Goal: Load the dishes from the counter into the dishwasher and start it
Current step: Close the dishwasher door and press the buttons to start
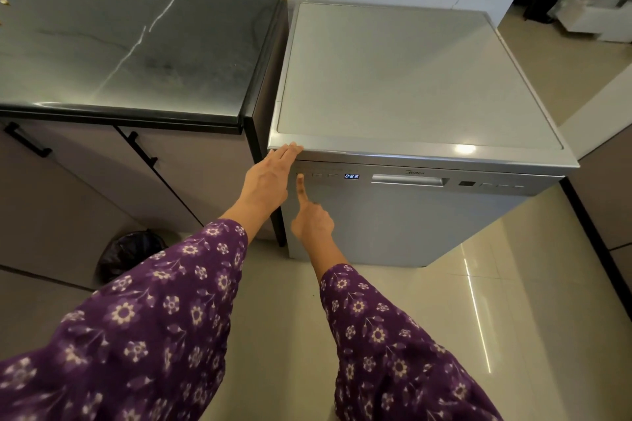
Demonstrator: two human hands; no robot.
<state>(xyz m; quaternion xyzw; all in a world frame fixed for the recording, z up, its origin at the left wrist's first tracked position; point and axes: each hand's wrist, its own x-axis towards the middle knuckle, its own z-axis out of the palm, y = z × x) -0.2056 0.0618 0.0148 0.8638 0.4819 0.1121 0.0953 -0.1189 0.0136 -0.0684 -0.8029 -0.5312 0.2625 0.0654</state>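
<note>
Though closed — dishwasher (410,79), left hand (270,178) at rim (393,150), right hand (313,219) on panel (328,176).

Glossy tile floor (513,301) under dishwasher (403,225)

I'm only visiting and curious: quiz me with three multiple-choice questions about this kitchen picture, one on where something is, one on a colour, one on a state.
1. Where do the fingers of the left hand rest?
A) on the top front edge of the dishwasher
B) on the dark counter
C) on a cabinet handle

2. What colour are the lit digits on the display?
A) red
B) blue
C) green

3. How is the dishwasher's door?
A) wide open
B) half open
C) closed

Answers:
1 A: the straight fingertips lie on the machine's front left corner.
2 B: the digits glow blue.
3 C: the door sits flush under the top, while the right hand puts its index finger to the control panel.
</note>
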